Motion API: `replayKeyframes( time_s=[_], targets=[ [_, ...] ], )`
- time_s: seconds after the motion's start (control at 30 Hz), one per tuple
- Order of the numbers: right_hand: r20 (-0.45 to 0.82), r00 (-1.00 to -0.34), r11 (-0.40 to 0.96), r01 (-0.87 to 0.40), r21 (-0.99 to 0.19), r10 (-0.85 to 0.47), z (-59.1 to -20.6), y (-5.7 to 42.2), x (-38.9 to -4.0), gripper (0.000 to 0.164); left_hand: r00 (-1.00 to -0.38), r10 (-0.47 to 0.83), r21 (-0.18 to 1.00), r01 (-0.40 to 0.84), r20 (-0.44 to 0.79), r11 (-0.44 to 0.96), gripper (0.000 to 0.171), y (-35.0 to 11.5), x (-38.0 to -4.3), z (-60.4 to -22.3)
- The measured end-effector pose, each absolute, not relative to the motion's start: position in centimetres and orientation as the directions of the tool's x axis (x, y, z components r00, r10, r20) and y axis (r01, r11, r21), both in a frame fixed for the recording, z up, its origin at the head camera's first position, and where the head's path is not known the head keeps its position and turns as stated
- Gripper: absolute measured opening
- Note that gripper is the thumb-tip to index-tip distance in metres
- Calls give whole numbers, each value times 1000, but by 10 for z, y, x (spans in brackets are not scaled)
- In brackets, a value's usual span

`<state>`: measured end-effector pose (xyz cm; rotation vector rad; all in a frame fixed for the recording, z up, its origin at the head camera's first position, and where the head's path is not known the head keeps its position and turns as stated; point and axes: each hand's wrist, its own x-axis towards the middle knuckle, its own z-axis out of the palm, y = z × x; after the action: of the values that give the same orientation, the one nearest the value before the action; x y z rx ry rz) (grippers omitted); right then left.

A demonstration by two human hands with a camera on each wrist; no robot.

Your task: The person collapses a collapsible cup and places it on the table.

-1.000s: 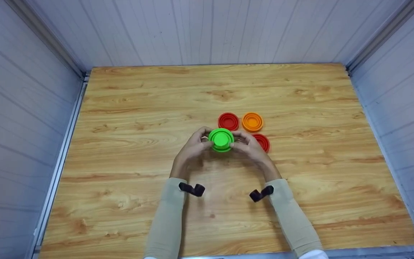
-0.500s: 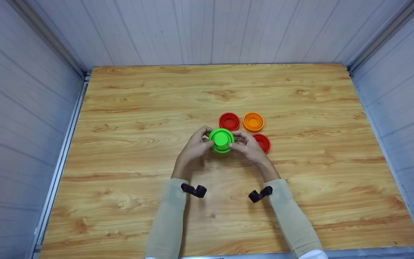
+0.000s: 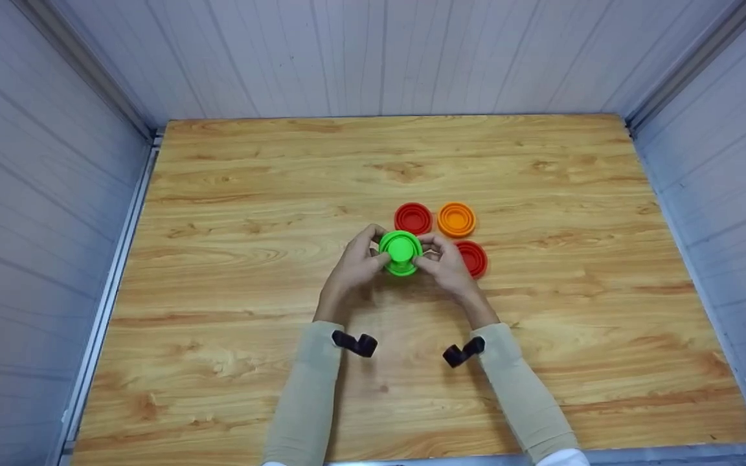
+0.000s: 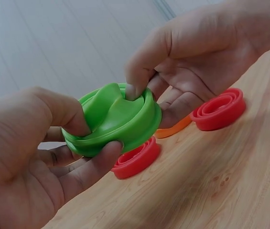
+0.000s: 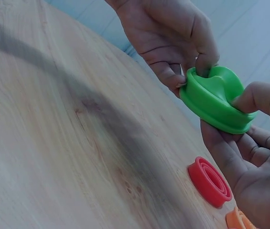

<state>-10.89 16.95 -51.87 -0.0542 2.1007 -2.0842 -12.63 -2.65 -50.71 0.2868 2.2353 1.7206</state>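
A green collapsible cup [image 3: 401, 249] is held between both hands, lifted above the table. My left hand [image 3: 359, 259] grips its left rim, the thumb pressing into the folded rings. On the opposite side my right hand [image 3: 445, 262] pinches the rim the same way, thumb inside. In the left wrist view the green cup [image 4: 113, 119] looks dented, its soft middle pushed out of round between the thumbs. Some fingertips are hidden beneath it. Just beyond the hands lie a flattened red cup [image 3: 413, 219] and an orange one. A second red cup [image 3: 472, 259] is partly covered by the right hand.
The orange cup [image 3: 456, 219] lies flat beside the far red one. The wood-grain table [image 3: 243, 362] is bounded by pale panel walls [image 3: 373, 58] at the back and both sides. Black wrist cameras [image 3: 355, 343] stick out from the sleeves.
Both thumbs have pressed further into the green cup, and its raised middle is now bent near the front. The forearms have drawn slightly closer together. The other cups stay where they were.
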Motion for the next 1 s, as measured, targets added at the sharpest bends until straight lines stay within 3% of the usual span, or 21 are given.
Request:
replayKeyframes(
  time_s=[0.37,0.63,1.0],
  targets=[
    [-97,-987,53,91,-994,-129,-494,162,-97,34,-940,330,957,15,-85,290,29,-24,-126,-509],
    [-107,-988,45,102,-994,-108,-514,166,-106,34,-946,317,957,28,-67,287,29,-22,-127,-511],
    [-94,-984,-5,96,-995,-152,-522,174,-109,37,-904,408,991,-123,-131,47,31,-34,-131,-517]
  ],
)
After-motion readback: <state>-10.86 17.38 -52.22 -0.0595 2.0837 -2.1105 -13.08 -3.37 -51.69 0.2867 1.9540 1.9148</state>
